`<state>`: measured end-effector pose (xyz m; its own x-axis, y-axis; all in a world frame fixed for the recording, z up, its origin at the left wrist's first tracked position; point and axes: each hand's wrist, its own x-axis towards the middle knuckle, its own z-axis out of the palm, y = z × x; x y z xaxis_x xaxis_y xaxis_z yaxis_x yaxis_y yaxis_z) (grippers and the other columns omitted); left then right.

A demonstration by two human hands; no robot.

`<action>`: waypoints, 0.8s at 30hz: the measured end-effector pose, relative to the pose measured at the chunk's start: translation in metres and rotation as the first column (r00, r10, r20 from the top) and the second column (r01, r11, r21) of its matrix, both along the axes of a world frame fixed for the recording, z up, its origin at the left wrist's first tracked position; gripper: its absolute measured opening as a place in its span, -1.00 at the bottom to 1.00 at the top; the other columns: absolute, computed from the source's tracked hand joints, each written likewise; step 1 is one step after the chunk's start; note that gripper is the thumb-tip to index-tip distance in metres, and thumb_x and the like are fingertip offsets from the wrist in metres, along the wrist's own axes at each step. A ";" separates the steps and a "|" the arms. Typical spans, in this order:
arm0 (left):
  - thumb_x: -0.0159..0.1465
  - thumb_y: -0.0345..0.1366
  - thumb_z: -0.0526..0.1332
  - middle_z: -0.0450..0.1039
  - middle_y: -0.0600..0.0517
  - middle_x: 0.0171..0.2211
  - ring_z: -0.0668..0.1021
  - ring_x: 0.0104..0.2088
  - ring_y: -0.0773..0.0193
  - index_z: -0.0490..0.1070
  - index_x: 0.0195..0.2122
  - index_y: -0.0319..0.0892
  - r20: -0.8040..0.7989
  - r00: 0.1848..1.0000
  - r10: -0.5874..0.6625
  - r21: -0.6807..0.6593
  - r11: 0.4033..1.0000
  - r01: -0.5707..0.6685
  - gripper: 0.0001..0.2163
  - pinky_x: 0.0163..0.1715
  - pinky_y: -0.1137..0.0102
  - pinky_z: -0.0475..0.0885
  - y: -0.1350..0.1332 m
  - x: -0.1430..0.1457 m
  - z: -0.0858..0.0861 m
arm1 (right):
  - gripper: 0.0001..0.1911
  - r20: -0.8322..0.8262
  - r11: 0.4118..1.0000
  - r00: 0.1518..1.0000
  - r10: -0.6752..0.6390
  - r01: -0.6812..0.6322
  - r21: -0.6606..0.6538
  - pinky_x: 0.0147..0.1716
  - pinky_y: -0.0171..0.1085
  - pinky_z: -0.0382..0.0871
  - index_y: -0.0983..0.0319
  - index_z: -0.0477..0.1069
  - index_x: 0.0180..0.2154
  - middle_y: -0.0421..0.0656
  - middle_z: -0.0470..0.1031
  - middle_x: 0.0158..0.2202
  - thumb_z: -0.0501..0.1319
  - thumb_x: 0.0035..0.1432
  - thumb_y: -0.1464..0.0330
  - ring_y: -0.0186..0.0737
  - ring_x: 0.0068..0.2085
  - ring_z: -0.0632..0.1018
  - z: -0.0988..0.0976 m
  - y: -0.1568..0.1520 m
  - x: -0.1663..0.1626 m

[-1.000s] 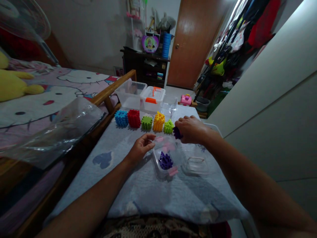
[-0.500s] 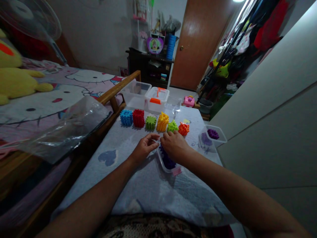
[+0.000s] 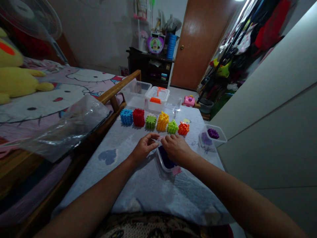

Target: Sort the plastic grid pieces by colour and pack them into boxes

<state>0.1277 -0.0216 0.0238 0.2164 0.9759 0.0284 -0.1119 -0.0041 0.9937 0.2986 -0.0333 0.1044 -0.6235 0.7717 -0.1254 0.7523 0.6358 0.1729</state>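
Observation:
My left hand (image 3: 143, 148) and my right hand (image 3: 176, 148) meet over a small clear box (image 3: 165, 164) with pink clips that holds purple toy pieces. The left fingers pinch the box's near-left edge. The right hand lies curled over the top of the box, and what its fingers hold is hidden. Behind the hands a row of interlocking toy cubes stands on the quilted table: blue (image 3: 126, 117), red (image 3: 138, 117), green (image 3: 151, 122), yellow (image 3: 162, 121), light green (image 3: 172, 127) and orange (image 3: 183, 128).
A second clear box (image 3: 212, 135) with purple pieces sits at the table's right edge. Clear plastic tubs (image 3: 157, 98) stand at the far end. A bed with a crumpled plastic bag (image 3: 66, 129) lies to the left, a white cabinet (image 3: 269, 109) to the right.
My right hand came back from the far right to the box in front of me and settled on its top. The orange cube and the second box came into sight.

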 end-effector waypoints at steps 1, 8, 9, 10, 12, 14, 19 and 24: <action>0.08 -0.22 0.35 0.44 0.08 -0.33 0.43 -0.37 0.31 0.47 -0.16 -0.12 0.000 1.000 0.000 -0.006 1.000 0.000 -0.71 -0.27 0.36 0.37 0.000 0.000 0.000 | -0.76 -0.004 1.000 1.000 -0.001 0.001 -0.014 -0.19 -0.15 0.34 0.30 0.37 -0.07 0.04 0.49 -0.14 -0.01 0.34 0.42 -0.03 -0.13 0.50 0.001 0.000 0.001; 0.08 -0.21 0.35 0.42 0.09 -0.38 0.42 -0.39 0.32 0.46 -0.15 -0.12 -0.015 1.000 -0.006 -0.011 1.000 0.006 -0.70 -0.30 0.38 0.34 0.001 0.000 -0.001 | -0.76 -0.044 0.996 0.999 0.023 -0.027 -0.090 -0.19 -0.20 0.34 0.31 0.44 -0.12 0.01 0.51 -0.17 0.02 0.32 0.45 -0.08 -0.16 0.52 0.001 0.003 0.008; 0.09 -0.22 0.35 0.42 0.09 -0.37 0.42 -0.39 0.32 0.46 -0.15 -0.12 -0.017 1.000 -0.006 -0.008 1.000 0.005 -0.70 -0.30 0.38 0.34 0.001 0.000 -0.002 | -0.76 -0.041 0.995 0.999 0.031 -0.034 -0.094 -0.18 -0.19 0.34 0.30 0.46 -0.15 0.00 0.52 -0.17 0.03 0.32 0.44 -0.08 -0.15 0.52 0.000 0.003 0.008; 0.10 -0.22 0.34 0.43 0.09 -0.35 0.42 -0.39 0.32 0.45 -0.14 -0.12 -0.019 1.000 -0.004 -0.004 1.000 0.004 -0.71 -0.30 0.38 0.33 0.001 0.000 -0.003 | -0.76 -0.040 0.994 0.998 0.039 -0.043 -0.100 -0.17 -0.19 0.34 0.29 0.48 -0.17 -0.01 0.52 -0.17 0.04 0.32 0.42 -0.08 -0.15 0.52 -0.002 0.003 0.008; 0.09 -0.23 0.34 0.43 0.08 -0.34 0.42 -0.38 0.33 0.45 -0.15 -0.12 -0.027 1.000 -0.002 0.002 1.000 0.002 -0.71 -0.30 0.38 0.33 0.002 -0.001 -0.003 | -0.76 -0.043 0.991 0.998 0.056 -0.061 -0.115 -0.16 -0.19 0.34 0.27 0.50 -0.17 -0.02 0.53 -0.16 0.06 0.31 0.40 -0.09 -0.14 0.52 -0.006 0.004 0.007; 0.09 -0.23 0.34 0.43 0.09 -0.36 0.42 -0.39 0.32 0.45 -0.15 -0.13 -0.036 0.999 -0.004 0.000 1.000 0.004 -0.71 -0.31 0.38 0.34 0.002 -0.001 -0.003 | -0.77 -0.053 0.989 0.996 0.066 -0.072 -0.126 -0.15 -0.21 0.34 0.26 0.50 -0.15 -0.02 0.53 -0.16 0.08 0.31 0.39 -0.11 -0.13 0.52 -0.009 0.005 0.006; 0.09 -0.22 0.34 0.42 0.10 -0.39 0.43 -0.40 0.32 0.45 -0.13 -0.12 -0.029 1.000 -0.011 -0.005 1.000 0.011 -0.69 -0.31 0.38 0.35 0.001 -0.002 -0.002 | -0.76 -0.058 0.989 0.997 0.057 -0.065 -0.135 -0.14 -0.23 0.34 0.27 0.49 -0.13 -0.01 0.52 -0.15 0.07 0.32 0.39 -0.12 -0.12 0.52 -0.014 0.008 0.002; 0.09 -0.21 0.35 0.43 0.10 -0.39 0.44 -0.39 0.32 0.45 -0.14 -0.11 -0.025 1.000 -0.012 -0.010 1.000 0.012 -0.70 -0.29 0.37 0.36 0.001 -0.001 -0.001 | -0.75 -0.064 0.991 0.994 0.087 -0.093 -0.098 -0.18 -0.21 0.37 0.28 0.48 -0.13 0.01 0.50 -0.14 0.04 0.33 0.40 -0.09 -0.10 0.50 -0.017 0.006 -0.001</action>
